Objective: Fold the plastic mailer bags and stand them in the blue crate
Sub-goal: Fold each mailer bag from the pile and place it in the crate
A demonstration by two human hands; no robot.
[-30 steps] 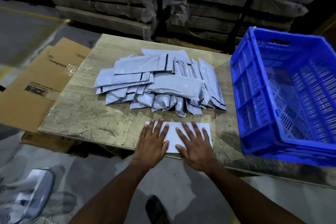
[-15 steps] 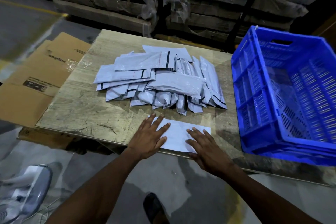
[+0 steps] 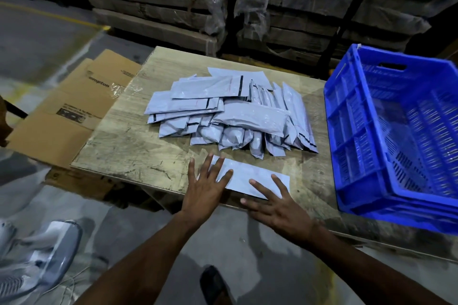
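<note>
A: Mailer (image 3: 244, 177) is lying flat at the table's (image 3: 128, 146) near edge, and you're pressing it down with both palms. Your left hand (image 3: 204, 188) is spreading straight fingers over its left end; your right hand (image 3: 277, 205) is doing the same at the near right corner. Neither is gripping anything.

B: Looks to me like you're flattening a crease. The pile (image 3: 233, 116) is sitting just behind, the crate (image 3: 352, 156) is waiting to the right, and I'm seeing nothing standing in it.

A: Watch that edge. You're working right at the lip, and slick plastic could be sliding off toward the floor if your palms push toward you.

B: And the fold may be springing open the moment you're lifting off, since this film looks springy.

A: Uneven pressure could be skewing the crease, too.

B: A crooked one probably won't be standing neatly in the crate.
</note>
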